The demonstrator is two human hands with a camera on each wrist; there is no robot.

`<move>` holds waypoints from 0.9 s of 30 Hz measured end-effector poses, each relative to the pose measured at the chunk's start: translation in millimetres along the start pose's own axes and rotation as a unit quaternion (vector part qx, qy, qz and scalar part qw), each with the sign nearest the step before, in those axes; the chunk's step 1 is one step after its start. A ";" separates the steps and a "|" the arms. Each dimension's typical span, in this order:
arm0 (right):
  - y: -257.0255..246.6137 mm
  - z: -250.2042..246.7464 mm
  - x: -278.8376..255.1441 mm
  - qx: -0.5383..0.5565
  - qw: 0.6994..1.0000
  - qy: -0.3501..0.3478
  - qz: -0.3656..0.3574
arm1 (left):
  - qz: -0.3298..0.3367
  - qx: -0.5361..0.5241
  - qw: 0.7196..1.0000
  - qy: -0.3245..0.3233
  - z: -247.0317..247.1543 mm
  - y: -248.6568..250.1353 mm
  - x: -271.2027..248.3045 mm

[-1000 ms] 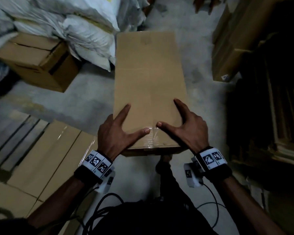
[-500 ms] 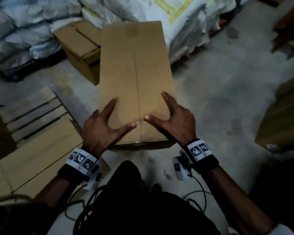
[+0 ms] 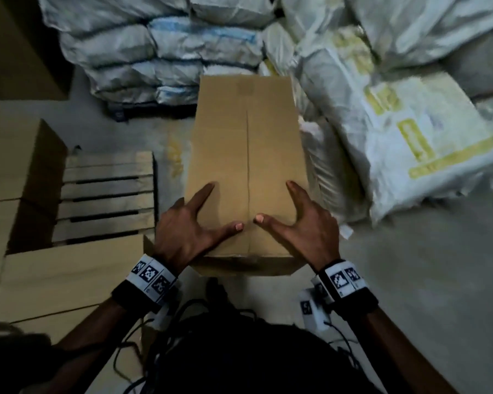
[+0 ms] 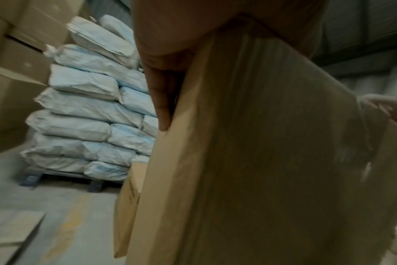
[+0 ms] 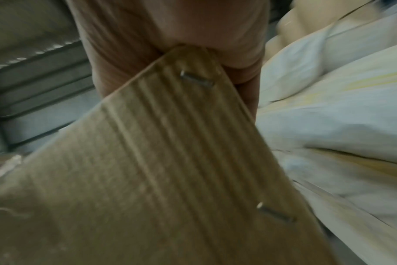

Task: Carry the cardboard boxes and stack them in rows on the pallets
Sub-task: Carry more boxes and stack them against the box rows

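Plainly, box: a long cardboard box (image 3: 246, 166) is carried off the floor in front of the body, its top seam running away from the person.
Left hand: the left hand (image 3: 188, 227) clasps the box's near left corner, thumb and forefinger spread flat on top, the other fingers down the side.
Right hand: the right hand (image 3: 305, 226) mirrors it on the near right corner; the two thumb tips almost meet at the seam.
Grip: both hands are clamped on the box, one at each near corner.
Head view only: a wooden pallet (image 3: 108, 194) lies on the floor to the left with bare slats showing, flanked by other boxes (image 3: 66, 280) near the left arm; marker bands (image 3: 151, 275) sit on both wrists and cables hang at the waist.
Sacks: white sacks (image 3: 157, 49) are stacked beyond the box's far end, and a sack with yellow print (image 3: 410, 137) lies to the right.
Left wrist view only: a finger (image 4: 162, 100) lies along the box's side edge (image 4: 249, 161); the sack stack (image 4: 86, 114) stands on a dark pallet base, with tall boxes (image 4: 18, 53) to its left and another box end low behind the carried one.
Right wrist view only: the palm (image 5: 193, 32) presses over the box corner (image 5: 170, 143), where two metal staples (image 5: 196, 79) show in the ribbed cardboard; pale sacks (image 5: 340, 116) fill the right side.
Sharpness: both wrist views are blurred.
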State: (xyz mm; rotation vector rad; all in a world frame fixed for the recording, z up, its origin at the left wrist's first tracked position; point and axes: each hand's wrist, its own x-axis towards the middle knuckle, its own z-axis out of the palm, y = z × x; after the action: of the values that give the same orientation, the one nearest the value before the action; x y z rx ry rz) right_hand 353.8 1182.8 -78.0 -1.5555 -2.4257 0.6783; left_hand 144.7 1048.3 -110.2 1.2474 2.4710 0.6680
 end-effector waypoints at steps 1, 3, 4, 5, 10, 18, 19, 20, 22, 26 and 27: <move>-8.3 -2.4 31.4 0.001 1.000 -0.007 -0.016 | -0.011 0.000 1.000 0.007 -4.2 0.8 23.8; -20.4 -4.4 78.6 0.006 0.999 -0.025 -0.042 | -0.026 0.004 1.000 0.009 -10.2 -0.6 58.5; -26.3 -4.4 99.3 0.011 0.998 -0.035 -0.055 | -0.035 0.008 0.999 0.012 -13.8 -0.3 73.5; -34.8 -3.3 124.3 0.016 0.997 -0.042 -0.070 | -0.045 0.010 0.999 0.021 -17.4 -1.2 92.3; -80.5 4.2 227.2 0.009 0.987 -0.075 -0.140 | -0.113 0.026 0.991 0.069 -38.5 -7.8 163.2; -163.1 47.9 398.5 0.018 0.949 -0.166 -0.269 | -0.250 -0.007 0.959 0.136 -56.0 -31.7 267.7; -173.1 52.7 417.2 0.013 0.941 -0.174 -0.289 | -0.268 -0.015 0.952 0.146 -57.9 -32.5 277.9; -186.2 56.6 438.8 0.007 0.933 -0.183 -0.309 | -0.289 -0.020 0.944 0.161 -60.7 -31.8 290.4; -207.3 61.6 467.7 -0.001 0.921 -0.197 -0.337 | -0.322 -0.032 0.928 0.184 -65.7 -28.9 306.6; -254.2 79.5 523.0 -0.004 0.882 -0.239 -0.407 | -0.373 -0.037 0.896 0.239 -71.6 -32.6 338.0; -265.6 86.5 531.2 -0.005 0.873 -0.247 -0.421 | -0.384 -0.039 0.887 0.253 -71.7 -37.3 342.9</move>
State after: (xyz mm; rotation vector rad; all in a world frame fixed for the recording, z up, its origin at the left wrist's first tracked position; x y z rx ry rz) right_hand -127.1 1541.8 -78.4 -0.1822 -3.0600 0.9171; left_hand -112.3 1288.1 -86.2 -0.0285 2.9667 0.9092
